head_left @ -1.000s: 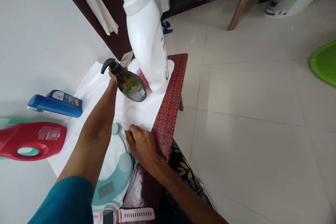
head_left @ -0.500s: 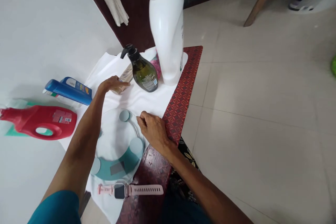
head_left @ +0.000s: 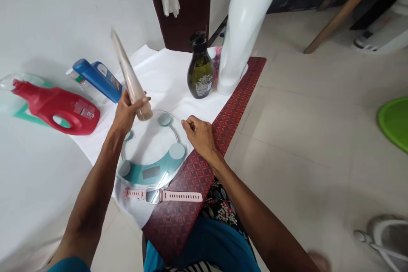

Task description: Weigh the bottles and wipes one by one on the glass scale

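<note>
My left hand [head_left: 125, 114] is wrapped round the lower part of a pale beige squeeze tube [head_left: 127, 70], holding it upright but tilted above the far side of a round glass bathroom scale [head_left: 138, 174]. The tube's upper end is smeared by motion. My right hand [head_left: 201, 137] rests by the scale's right edge, its fingers curled in a loose fist with nothing visible in them. A pink-strapped smartwatch [head_left: 183, 196] lies flat along the near side of the scale. Beyond the hands stands a dark green pump bottle [head_left: 200, 74].
A large white bottle [head_left: 244, 25] stands at the table's back right corner, by the red patterned edge [head_left: 242, 93]. Left, against the wall, lie a red jug [head_left: 73, 112] and a blue bottle [head_left: 98, 78]. A white cloth [head_left: 165, 72] covers much of the table.
My left hand has come from behind the pump bottle, picked up the tube from the cloth and brought it nearer. My right hand stays by the scale. The view has shifted.
</note>
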Motion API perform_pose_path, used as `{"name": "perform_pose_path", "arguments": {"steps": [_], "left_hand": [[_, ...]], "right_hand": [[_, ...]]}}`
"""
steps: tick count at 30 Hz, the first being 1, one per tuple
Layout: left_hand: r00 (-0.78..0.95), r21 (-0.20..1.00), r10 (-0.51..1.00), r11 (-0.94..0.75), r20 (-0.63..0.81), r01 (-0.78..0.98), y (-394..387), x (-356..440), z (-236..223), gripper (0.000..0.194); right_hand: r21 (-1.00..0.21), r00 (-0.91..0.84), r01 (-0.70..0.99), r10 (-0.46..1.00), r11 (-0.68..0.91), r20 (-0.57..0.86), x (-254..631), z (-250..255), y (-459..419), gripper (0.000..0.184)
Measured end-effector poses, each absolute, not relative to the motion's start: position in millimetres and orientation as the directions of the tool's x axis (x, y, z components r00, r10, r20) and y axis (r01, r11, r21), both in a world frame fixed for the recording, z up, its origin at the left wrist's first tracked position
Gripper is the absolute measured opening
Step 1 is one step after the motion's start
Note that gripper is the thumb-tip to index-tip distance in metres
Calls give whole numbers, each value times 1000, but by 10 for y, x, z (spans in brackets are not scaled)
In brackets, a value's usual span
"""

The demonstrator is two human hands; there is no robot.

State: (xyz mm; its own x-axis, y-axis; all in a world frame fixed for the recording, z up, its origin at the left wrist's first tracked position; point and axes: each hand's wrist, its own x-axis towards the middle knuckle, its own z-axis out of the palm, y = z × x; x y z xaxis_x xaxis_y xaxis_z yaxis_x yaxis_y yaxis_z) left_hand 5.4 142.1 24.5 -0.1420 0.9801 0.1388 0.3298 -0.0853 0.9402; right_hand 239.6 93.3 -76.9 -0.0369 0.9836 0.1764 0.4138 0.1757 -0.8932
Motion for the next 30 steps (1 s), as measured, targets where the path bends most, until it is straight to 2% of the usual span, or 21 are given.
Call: {"name": "perform_pose_path", "arguments": {"steps": [3, 8, 18, 22, 26, 30], "left_hand": [[-173, 915, 976, -54, 133, 401, 893, -24, 145, 75], [-238, 901, 942, -120, 236, 417, 472, -45, -114, 72], [-238, 889, 945, -99, 225, 448, 450, -123, -185, 87], [-208, 877, 929, -191, 307, 441, 388, -221, -161, 87], [-162, 839, 902, -290, 400, 460, 383, -321, -133, 101], [-156, 769, 868, -319, 472, 553, 425, -335, -143, 113]], "right_hand": [[-894, -29, 408, 981, 186, 191, 2387, -772, 922, 35], [-893, -23, 404, 978, 199, 208, 2368, -773, 895, 36], [-891, 2, 420, 982, 172, 190, 2325, -720, 873, 35], [-888, 4, 420, 978, 186, 207, 2326, -693, 842, 35], [-877, 22, 448, 979, 173, 204, 2319, -696, 869, 39], [-871, 29, 465, 980, 159, 195, 2319, -728, 931, 42]]}}
